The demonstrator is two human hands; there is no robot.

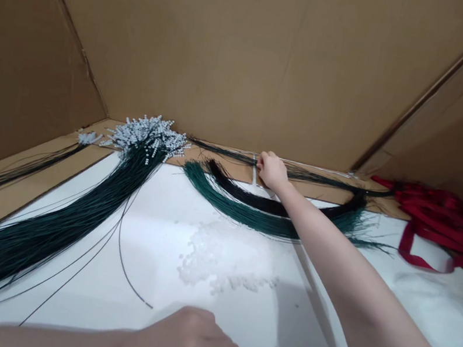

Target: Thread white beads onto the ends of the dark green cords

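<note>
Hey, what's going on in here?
Someone is working by hand with bundles of thin strands. Their right hand is at the thin dark strands along the back; whether it grips any is hard to see. The left hand is curled nearby, its fingertips cut off below. A big dark green bundle with beaded white tips lies to the left, small whitish pieces in the middle, red ribbon to the right.

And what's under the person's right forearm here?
Black strands and green strands run beneath the right forearm, showing on either side of it. The stretch directly behind the arm is covered, so anything else there can't be seen.
</note>
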